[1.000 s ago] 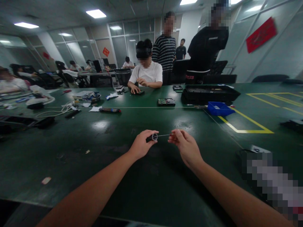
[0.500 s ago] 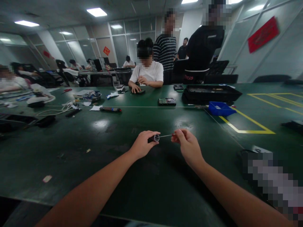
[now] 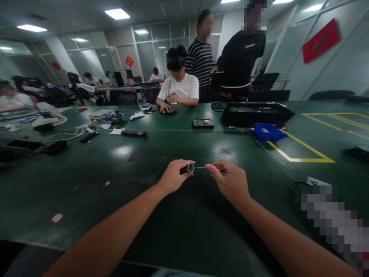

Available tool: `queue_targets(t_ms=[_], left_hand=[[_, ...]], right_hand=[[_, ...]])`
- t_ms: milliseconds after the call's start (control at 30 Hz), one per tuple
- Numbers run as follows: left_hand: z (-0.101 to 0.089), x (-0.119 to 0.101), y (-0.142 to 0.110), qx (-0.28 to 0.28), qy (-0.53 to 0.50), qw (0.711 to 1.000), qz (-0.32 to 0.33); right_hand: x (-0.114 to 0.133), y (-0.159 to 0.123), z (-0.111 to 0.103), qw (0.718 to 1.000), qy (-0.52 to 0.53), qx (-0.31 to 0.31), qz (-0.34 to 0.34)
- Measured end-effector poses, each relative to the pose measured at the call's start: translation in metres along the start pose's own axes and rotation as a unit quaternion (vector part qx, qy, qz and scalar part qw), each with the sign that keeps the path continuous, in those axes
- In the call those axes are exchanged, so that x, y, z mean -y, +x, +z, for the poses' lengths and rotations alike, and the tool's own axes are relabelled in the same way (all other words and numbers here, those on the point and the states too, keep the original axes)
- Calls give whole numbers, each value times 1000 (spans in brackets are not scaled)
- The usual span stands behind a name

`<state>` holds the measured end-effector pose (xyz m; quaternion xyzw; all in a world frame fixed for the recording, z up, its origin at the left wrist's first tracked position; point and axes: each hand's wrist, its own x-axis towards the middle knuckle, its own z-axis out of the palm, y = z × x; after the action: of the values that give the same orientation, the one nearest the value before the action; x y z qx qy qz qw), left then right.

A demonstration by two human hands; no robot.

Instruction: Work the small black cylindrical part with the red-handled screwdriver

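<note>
My left hand [image 3: 173, 177] is closed around a small dark cylinder with a silver ring end [image 3: 188, 168], held just above the green table [image 3: 138, 200]. A thin metal rod [image 3: 198, 167] runs from that ring to my right hand [image 3: 229, 181], whose fingers pinch its far end. Both hands hover at the table's middle, a short gap between them.
Across the table a seated person in a white shirt [image 3: 178, 90] works; two people stand behind. A circuit board [image 3: 203, 123], a black tray [image 3: 256, 113], a blue bin [image 3: 268, 132], a pen-like tool [image 3: 134, 133] and cables [image 3: 69, 134] lie further off. Yellow tape lines [image 3: 300, 150] mark the right side.
My right hand has shifted slightly left and down, so less of the rod shows between the hands. The left hand has stayed put.
</note>
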<state>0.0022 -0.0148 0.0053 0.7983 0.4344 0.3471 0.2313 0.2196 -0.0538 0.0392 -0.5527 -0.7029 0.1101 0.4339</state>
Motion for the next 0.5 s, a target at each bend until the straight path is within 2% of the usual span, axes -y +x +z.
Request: queue_targets(t_ms=[333, 500], left_hand=[[1, 5, 1, -18, -13, 1000, 3], [1, 4, 1, -17, -12, 1000, 2]], right_hand=[[3, -3, -3, 991, 31, 52, -116], [4, -1, -3, 996, 19, 65, -50]])
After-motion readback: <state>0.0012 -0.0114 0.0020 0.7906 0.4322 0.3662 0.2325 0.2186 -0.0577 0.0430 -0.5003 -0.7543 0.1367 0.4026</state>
